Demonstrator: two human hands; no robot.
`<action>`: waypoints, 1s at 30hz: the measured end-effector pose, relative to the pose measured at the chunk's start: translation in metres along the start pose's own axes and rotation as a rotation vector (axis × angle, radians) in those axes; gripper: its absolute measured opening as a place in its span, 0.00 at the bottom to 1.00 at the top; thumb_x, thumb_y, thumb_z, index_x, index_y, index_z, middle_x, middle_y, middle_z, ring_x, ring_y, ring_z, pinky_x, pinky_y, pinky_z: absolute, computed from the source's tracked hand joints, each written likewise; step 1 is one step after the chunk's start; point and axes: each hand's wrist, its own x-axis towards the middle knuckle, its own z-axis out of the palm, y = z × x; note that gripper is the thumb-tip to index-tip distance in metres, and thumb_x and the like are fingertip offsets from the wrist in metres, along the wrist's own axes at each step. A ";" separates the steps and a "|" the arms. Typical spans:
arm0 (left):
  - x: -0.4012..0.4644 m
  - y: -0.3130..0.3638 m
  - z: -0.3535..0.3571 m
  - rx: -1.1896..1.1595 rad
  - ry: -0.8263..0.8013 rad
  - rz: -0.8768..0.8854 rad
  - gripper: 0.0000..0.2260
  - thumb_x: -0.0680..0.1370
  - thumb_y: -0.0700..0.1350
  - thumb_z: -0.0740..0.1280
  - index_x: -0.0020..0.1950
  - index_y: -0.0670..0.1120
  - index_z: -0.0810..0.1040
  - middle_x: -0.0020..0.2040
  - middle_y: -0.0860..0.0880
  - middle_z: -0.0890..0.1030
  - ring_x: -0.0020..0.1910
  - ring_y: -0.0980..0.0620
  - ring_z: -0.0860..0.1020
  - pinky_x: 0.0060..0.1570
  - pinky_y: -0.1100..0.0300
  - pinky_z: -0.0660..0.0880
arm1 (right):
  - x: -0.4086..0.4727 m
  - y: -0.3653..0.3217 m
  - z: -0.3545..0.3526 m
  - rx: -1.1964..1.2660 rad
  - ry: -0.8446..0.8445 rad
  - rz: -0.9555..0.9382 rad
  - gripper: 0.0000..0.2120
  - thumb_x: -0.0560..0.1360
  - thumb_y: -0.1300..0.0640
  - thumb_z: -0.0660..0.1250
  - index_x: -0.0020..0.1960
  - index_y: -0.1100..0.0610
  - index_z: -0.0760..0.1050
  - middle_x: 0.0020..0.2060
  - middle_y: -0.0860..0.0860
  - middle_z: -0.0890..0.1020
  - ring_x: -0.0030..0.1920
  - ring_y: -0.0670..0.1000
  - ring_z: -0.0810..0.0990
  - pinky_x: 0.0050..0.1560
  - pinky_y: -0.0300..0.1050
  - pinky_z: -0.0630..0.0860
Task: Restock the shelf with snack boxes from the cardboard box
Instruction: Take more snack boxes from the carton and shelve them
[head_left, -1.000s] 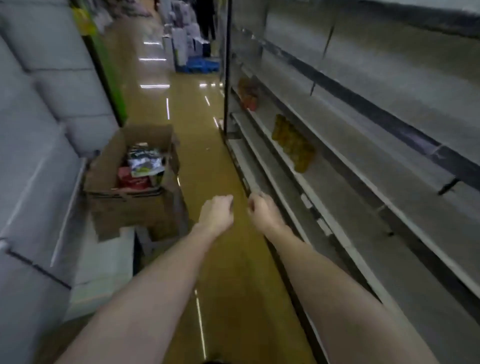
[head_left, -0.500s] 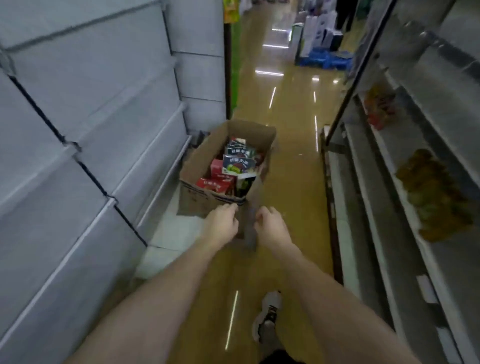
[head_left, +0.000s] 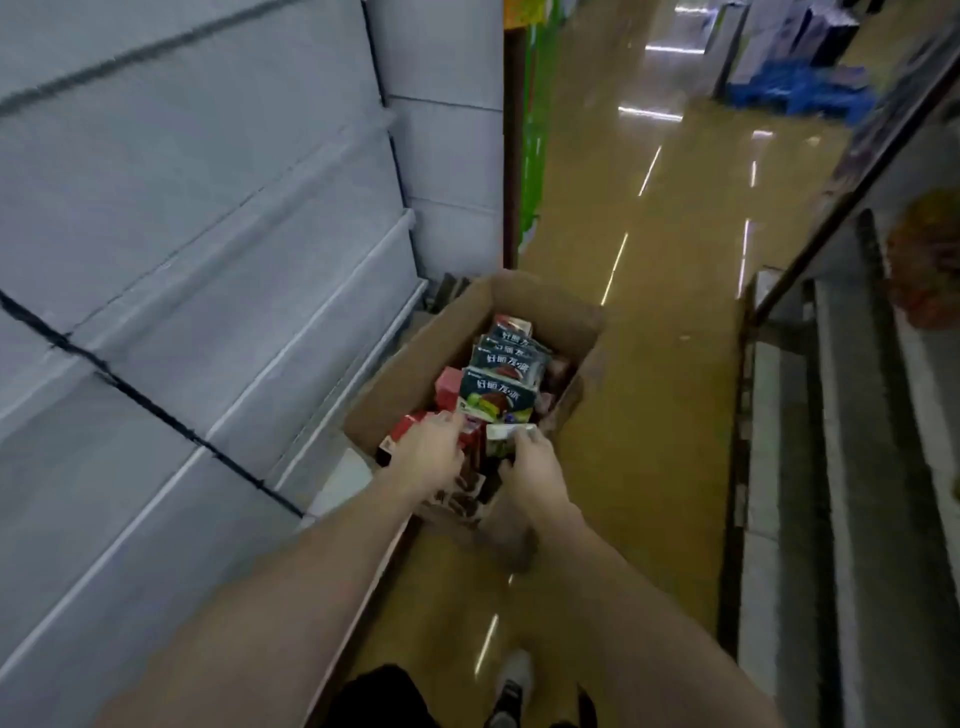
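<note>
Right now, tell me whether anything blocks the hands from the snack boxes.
Nothing visible does. The cardboard box is open on top, and the left hand and right hand already reach the snack boxes.

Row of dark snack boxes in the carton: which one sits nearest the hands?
The front dark box, with green fruit art, just beyond the left hand and right hand. The others stack behind it toward the carton's far end.

The cardboard box (head_left: 415, 358) in front of me is plain brown. Inside it, the dark navy snack boxes (head_left: 497, 400) carry white lettering and green and red fruit pictures, and the red snack boxes (head_left: 448, 382) beside them are pinkish-red. The floor (head_left: 670, 291) is glossy yellow-brown with white light streaks. My left-side shelving (head_left: 171, 218) is pale grey-blue with black brackets. A blue pallet (head_left: 800, 96) sits far down the aisle.
</note>
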 end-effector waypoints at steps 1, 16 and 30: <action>0.011 0.000 0.000 0.008 -0.004 0.001 0.14 0.77 0.45 0.63 0.62 0.46 0.73 0.56 0.46 0.78 0.55 0.44 0.77 0.52 0.51 0.75 | 0.012 0.003 -0.001 -0.007 0.002 -0.006 0.17 0.78 0.62 0.63 0.66 0.58 0.70 0.62 0.54 0.73 0.63 0.55 0.71 0.62 0.46 0.72; 0.199 -0.029 0.036 0.099 -0.218 0.156 0.23 0.75 0.40 0.67 0.71 0.45 0.69 0.68 0.47 0.73 0.67 0.46 0.70 0.66 0.51 0.69 | 0.186 0.037 0.010 -0.081 -0.099 0.177 0.23 0.76 0.61 0.66 0.70 0.57 0.68 0.65 0.55 0.71 0.66 0.58 0.68 0.68 0.52 0.69; 0.333 -0.067 0.092 0.237 -0.509 0.353 0.39 0.71 0.52 0.75 0.76 0.48 0.58 0.75 0.44 0.61 0.75 0.42 0.58 0.75 0.43 0.53 | 0.294 0.065 0.054 -0.385 -0.338 0.191 0.26 0.72 0.52 0.72 0.68 0.53 0.69 0.68 0.55 0.67 0.70 0.59 0.62 0.70 0.56 0.63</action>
